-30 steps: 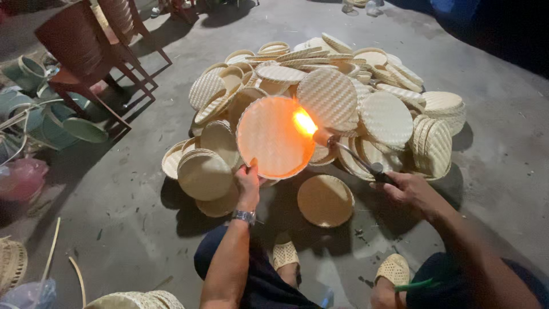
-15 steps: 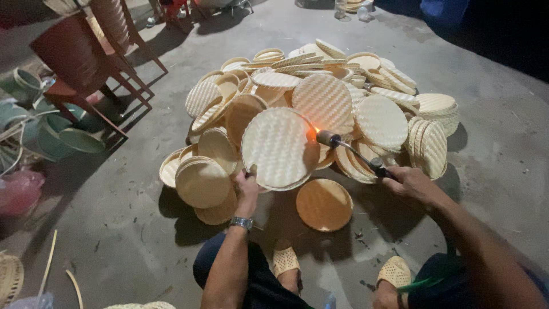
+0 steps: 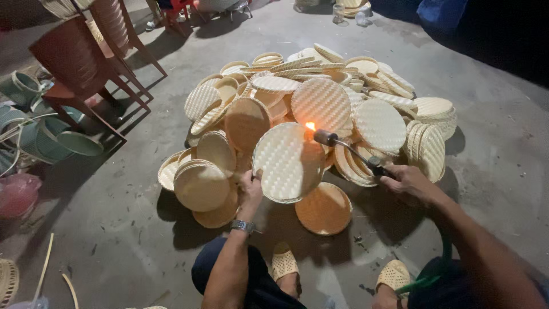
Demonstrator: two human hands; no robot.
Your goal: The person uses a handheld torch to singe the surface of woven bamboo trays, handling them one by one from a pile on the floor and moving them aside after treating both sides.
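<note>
My left hand [image 3: 250,186] grips the lower left rim of a round woven bamboo tray [image 3: 289,163], holding it up on edge above the floor. My right hand [image 3: 407,182] holds a gas torch [image 3: 350,151] by its handle. The torch nozzle points left at the tray's upper right edge, where a small orange flame [image 3: 310,126] burns. A green hose [image 3: 440,269] runs from the torch down past my right knee. I wear a wristwatch [image 3: 243,226] on the left wrist. Behind the tray lies a big pile of woven trays [image 3: 320,103].
One woven tray [image 3: 323,208] lies flat on the concrete floor under the torch. Stacked trays [image 3: 200,184] sit at the left of the pile. Red plastic chairs [image 3: 86,63] and green buckets [image 3: 34,126] stand at the far left. My sandalled feet [image 3: 284,263] rest below.
The large bright glow on the tray has shrunk to a small flame at its upper right edge. The tray has turned and dropped slightly; the torch stays at its rim.
</note>
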